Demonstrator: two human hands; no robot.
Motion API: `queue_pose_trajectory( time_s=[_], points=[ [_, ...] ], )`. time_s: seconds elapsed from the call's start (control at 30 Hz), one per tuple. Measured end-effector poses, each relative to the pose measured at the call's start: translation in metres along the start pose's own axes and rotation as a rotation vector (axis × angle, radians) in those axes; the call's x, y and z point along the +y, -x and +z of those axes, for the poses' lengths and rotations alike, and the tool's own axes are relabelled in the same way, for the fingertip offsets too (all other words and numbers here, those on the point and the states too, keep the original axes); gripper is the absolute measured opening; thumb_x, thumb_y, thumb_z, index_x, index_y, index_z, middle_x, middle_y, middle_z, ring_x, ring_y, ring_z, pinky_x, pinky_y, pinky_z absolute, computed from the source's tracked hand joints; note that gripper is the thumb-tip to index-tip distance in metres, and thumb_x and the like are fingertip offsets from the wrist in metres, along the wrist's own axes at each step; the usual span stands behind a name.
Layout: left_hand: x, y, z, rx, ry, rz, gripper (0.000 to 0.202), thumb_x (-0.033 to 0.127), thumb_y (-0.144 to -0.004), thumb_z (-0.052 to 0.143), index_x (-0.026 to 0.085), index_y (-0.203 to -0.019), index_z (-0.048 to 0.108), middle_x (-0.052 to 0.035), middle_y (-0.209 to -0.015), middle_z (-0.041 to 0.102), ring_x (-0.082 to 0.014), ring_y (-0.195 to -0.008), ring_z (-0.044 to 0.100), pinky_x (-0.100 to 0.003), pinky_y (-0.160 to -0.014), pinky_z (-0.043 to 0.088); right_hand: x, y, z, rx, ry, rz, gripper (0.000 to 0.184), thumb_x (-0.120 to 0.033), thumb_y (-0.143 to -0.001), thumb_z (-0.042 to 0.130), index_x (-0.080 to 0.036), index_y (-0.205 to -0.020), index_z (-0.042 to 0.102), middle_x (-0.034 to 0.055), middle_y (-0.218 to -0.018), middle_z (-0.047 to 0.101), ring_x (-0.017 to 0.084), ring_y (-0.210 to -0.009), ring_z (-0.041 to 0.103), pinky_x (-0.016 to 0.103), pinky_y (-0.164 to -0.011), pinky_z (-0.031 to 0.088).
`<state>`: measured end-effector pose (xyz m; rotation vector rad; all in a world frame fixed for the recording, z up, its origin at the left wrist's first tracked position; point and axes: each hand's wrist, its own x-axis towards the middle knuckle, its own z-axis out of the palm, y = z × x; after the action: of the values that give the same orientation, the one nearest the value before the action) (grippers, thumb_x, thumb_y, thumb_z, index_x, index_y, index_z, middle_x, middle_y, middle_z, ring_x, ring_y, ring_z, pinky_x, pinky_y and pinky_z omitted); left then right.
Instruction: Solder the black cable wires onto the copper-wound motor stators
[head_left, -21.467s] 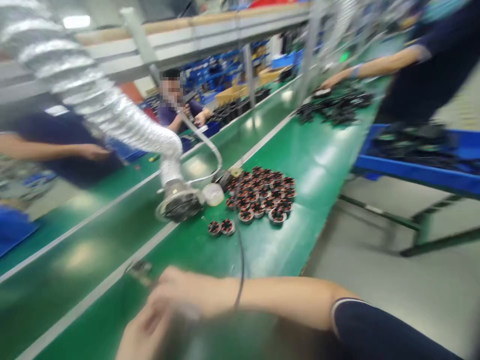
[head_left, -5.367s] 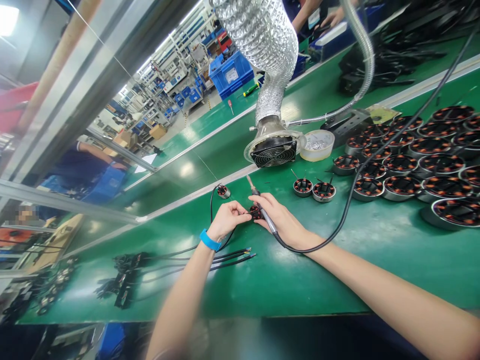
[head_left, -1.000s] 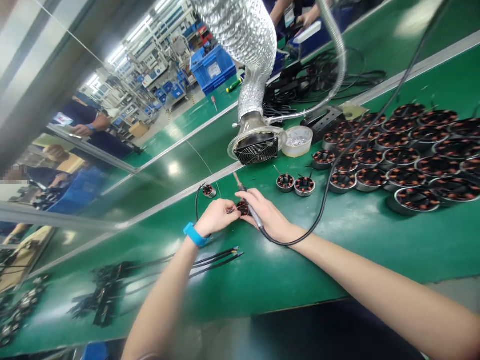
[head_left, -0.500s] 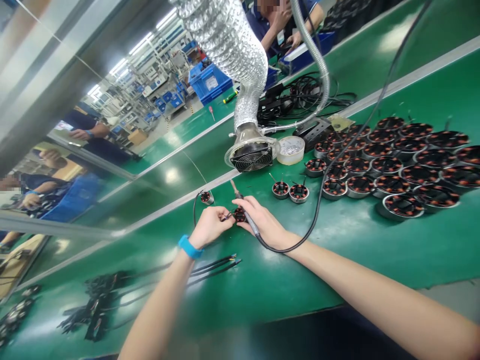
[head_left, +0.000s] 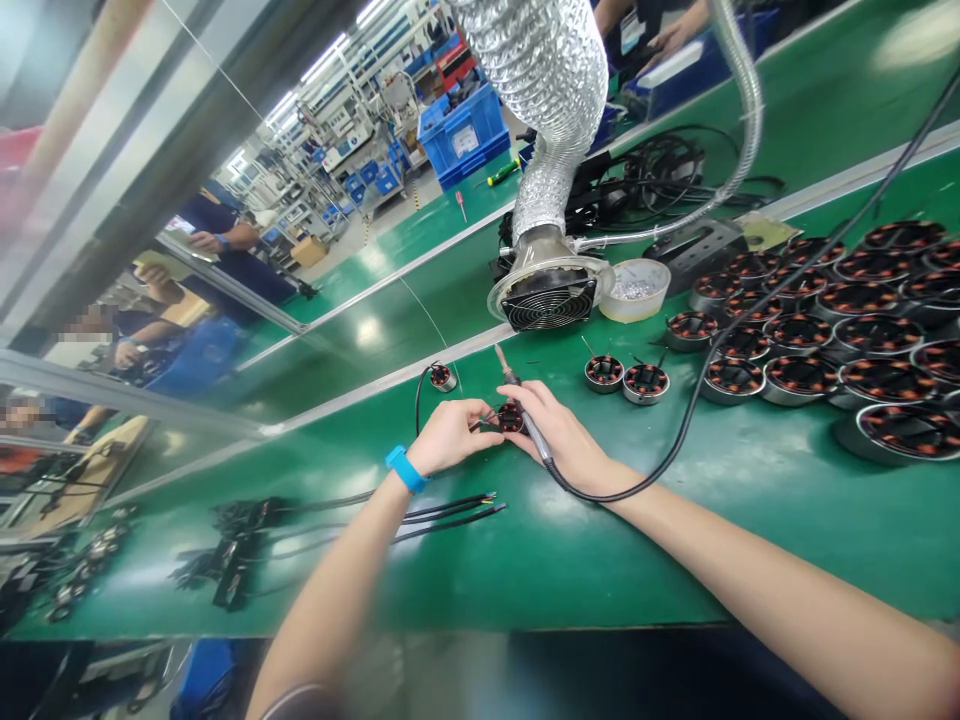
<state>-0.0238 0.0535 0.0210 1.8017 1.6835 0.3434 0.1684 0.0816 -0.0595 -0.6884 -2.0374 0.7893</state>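
Note:
My right hand (head_left: 566, 440) is closed around a soldering iron (head_left: 535, 434), its tip pointing up and away from me. Its thumb and fingers also reach the side of a small motor stator (head_left: 510, 417) with copper windings. My left hand (head_left: 454, 437), with a blue band at the wrist, pinches thin wire leads (head_left: 486, 420) beside that stator. Just beyond the left hand lies another stator (head_left: 442, 377) with a black cable attached. To the right of my hands, two more stators (head_left: 604, 373) stand side by side on the green bench.
An extractor fan (head_left: 551, 300) on a foil duct hangs ahead of my hands, beside a white tub (head_left: 636, 290). Rows of stators (head_left: 801, 378) fill the right side. Black cables (head_left: 442, 515) lie at the left. The iron's cord (head_left: 686, 425) loops over my right forearm. Co-workers sit beyond.
My view has swung left, so the bench contents sit farther right. Both hands keep their hold at the stator, with only slight finger shifts.

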Motion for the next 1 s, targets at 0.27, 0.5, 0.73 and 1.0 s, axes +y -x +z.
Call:
queue_pose_trajectory(
  time_s=[0.27,0.5,0.73,1.0],
  points=[
    [-0.0013,-0.0011,0.0030,0.060,-0.050,0.050,0.027,0.038,-0.083,0.064,0.016,-0.067,0.060,0.0045,-0.061,0.046,-0.0107,-0.061,0.036,-0.025,-0.058,0.025,0.0012,-0.0003,0.0012,0.008,0.025,-0.012,0.059,-0.015,-0.090,0.058,-0.027,-0.143,0.036,0.0116,-0.124,0.049,0.025,-0.100,0.065,0.041,-0.086,0.057],
    [-0.0053,-0.0021,0.0075,0.033,-0.087,0.039,0.039,0.043,-0.092,0.053,0.016,-0.066,0.063,0.0042,-0.055,0.044,-0.0110,-0.056,0.036,-0.027,-0.057,0.024,0.0023,-0.0006,0.0033,-0.008,0.022,-0.008,0.054,-0.019,-0.092,0.057,-0.026,-0.142,0.038,0.0121,-0.124,0.049,0.024,-0.097,0.064,0.041,-0.085,0.057],
    [-0.0013,-0.0023,0.0079,0.080,-0.180,0.072,0.040,0.052,-0.087,0.062,0.016,-0.067,0.066,0.0024,-0.058,0.053,-0.0116,-0.057,0.040,-0.027,-0.058,0.025,0.0021,-0.0010,0.0028,-0.021,0.023,-0.007,0.054,-0.020,-0.092,0.057,-0.026,-0.142,0.038,0.0119,-0.123,0.049,0.024,-0.096,0.065,0.040,-0.084,0.058],
    [-0.0058,-0.0037,0.0087,0.070,-0.067,0.059,0.044,0.046,-0.089,0.059,0.015,-0.058,0.057,0.0042,-0.054,0.044,-0.0099,-0.057,0.036,-0.026,-0.057,0.024,0.0032,-0.0010,0.0063,-0.009,0.018,-0.008,0.054,-0.021,-0.092,0.058,-0.027,-0.142,0.038,0.0116,-0.121,0.049,0.024,-0.096,0.064,0.041,-0.085,0.058]
  ],
)
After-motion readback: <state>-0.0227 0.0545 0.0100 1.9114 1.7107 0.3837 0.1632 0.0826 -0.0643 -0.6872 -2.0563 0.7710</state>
